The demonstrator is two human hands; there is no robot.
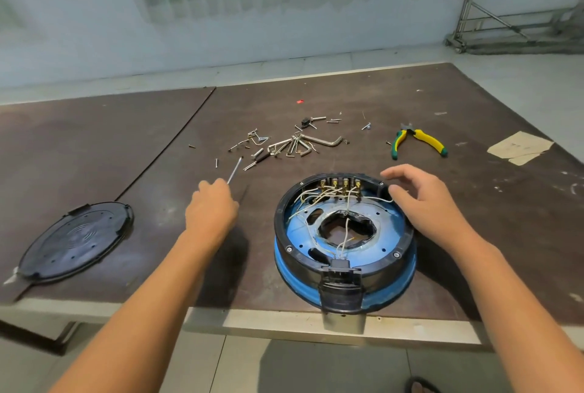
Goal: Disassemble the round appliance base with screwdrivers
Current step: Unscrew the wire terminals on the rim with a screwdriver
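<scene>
The dark table (pixel 410 102) carries the round appliance base (pixel 344 269) at its near edge, open on top (white wires show inside). A black round cover (pixel 76 241) lies well apart on the left. The right hand (pixel 423 203) spreads relaxed over the base's right rim, holding nothing. The left hand (pixel 210 206) grips a screwdriver (pixel 234 169), its shaft pointing toward scattered screws (pixel 252 139).

The base (pixel 278 222) is blue with a black rim and white wires (pixel 316 195). The cover (pixel 76 241) is black, with ridged rings and dots. Pliers (pixel 425 139) have yellow-and-green handles. Screwdriver (pixel 235 168) and screws (pixel 252 139) are silver; the desk (pixel 474 203) dark brown.
</scene>
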